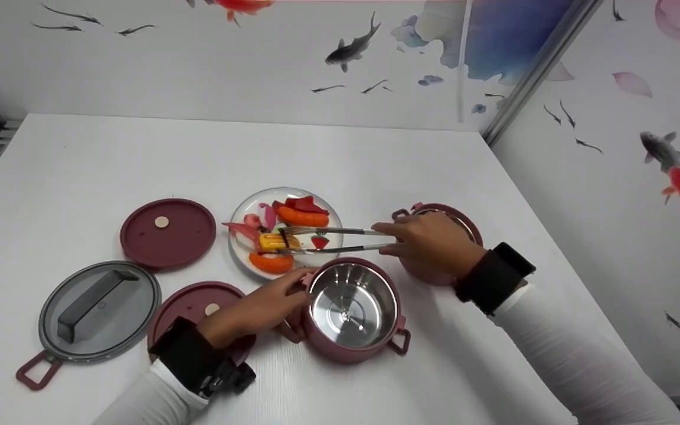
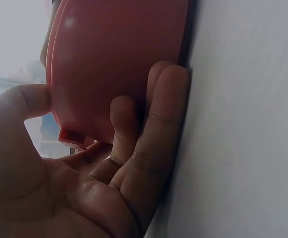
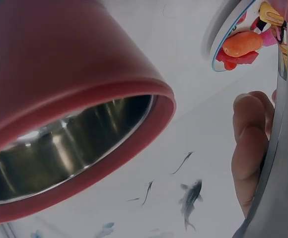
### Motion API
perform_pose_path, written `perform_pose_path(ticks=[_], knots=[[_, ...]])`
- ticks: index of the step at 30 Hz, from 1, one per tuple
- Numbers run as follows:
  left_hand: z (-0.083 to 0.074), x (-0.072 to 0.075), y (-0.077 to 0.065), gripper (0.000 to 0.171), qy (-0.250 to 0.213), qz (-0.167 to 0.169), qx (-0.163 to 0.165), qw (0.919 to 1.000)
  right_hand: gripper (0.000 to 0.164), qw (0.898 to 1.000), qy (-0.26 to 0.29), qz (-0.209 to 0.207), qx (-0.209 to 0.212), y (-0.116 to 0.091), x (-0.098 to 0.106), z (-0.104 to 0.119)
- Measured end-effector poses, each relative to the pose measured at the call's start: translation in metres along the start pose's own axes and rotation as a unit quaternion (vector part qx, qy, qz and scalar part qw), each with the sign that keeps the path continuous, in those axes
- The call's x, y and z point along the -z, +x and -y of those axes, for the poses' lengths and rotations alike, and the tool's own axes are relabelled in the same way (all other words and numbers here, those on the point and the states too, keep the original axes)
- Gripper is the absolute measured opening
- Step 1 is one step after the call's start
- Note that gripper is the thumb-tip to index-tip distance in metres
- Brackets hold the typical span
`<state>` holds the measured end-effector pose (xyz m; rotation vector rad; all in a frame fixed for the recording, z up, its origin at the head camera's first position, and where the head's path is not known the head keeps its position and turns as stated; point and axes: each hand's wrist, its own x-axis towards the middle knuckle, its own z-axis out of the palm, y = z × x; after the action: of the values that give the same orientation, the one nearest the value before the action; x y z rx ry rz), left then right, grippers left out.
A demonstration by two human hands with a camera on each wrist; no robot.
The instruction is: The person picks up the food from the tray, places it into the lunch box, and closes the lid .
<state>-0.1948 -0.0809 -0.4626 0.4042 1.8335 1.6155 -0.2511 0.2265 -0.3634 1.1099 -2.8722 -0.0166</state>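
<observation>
My left hand [image 1: 266, 308] grips a dark red pot [image 1: 340, 351] with a shiny steel inside, at its left handle. In the left wrist view the thumb lies at the pot's rim and the fingers curl under its side [image 2: 119, 54]. Metal tongs [image 1: 355, 231] are held in my right hand [image 1: 437, 245], reaching left over a white plate [image 1: 284, 191]. Their tips are at a yellow striped food piece [image 1: 271, 242] among toy-like food. Orange sausage-shaped pieces [image 1: 304, 216] and a red-and-green piece [image 1: 319, 242] lie around it.
A second dark red pot [image 1: 468, 219] stands under my right forearm, partly hidden. To the left lie a round red lid [image 1: 169, 236], another red lid [image 1: 177, 307] partly under my left wrist, and a grey lid [image 1: 101, 339] with a bar handle. Walls border the white table.
</observation>
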Motion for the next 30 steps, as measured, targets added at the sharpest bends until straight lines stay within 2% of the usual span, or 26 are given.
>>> perform_pose_path(ticks=[3, 8, 13, 16, 19, 22, 25, 30], knots=[[0.002, -0.002, 0.001, 0.059, 0.001, 0.0, 0.004, 1.0, 0.036, 1.0, -0.004, -0.006, -0.009, -0.006, -0.004, 0.002], [0.005, -0.003, 0.001, 0.059, 0.002, 0.003, 0.01, 0.9999, 0.037, 0.998, 0.016, -0.064, -0.014, -0.027, -0.008, -0.009], [0.004, -0.003, 0.004, 0.058, 0.006, 0.005, 0.017, 0.9998, 0.045, 0.99, 0.04, -0.132, -0.017, -0.072, 0.001, -0.017], [0.002, -0.003, 0.006, 0.059, 0.006, 0.004, 0.017, 0.9998, 0.048, 0.987, 0.046, -0.153, -0.026, -0.106, 0.01, -0.016], [0.001, -0.003, 0.006, 0.06, 0.006, 0.006, 0.018, 0.9998, 0.05, 0.987, 0.051, -0.15, -0.035, -0.136, 0.017, -0.012], [0.001, -0.001, 0.003, 0.059, 0.005, 0.006, 0.021, 0.9997, 0.052, 0.989, 0.05, -0.134, -0.035, -0.156, 0.015, -0.005], [0.0, 0.002, 0.0, 0.059, 0.007, 0.005, 0.021, 0.9997, 0.052, 0.991, 0.044, -0.123, -0.031, -0.167, 0.011, 0.001], [-0.001, 0.002, 0.0, 0.06, 0.003, 0.013, 0.023, 0.9996, 0.048, 0.992, 0.031, -0.119, -0.015, -0.169, 0.007, 0.002]])
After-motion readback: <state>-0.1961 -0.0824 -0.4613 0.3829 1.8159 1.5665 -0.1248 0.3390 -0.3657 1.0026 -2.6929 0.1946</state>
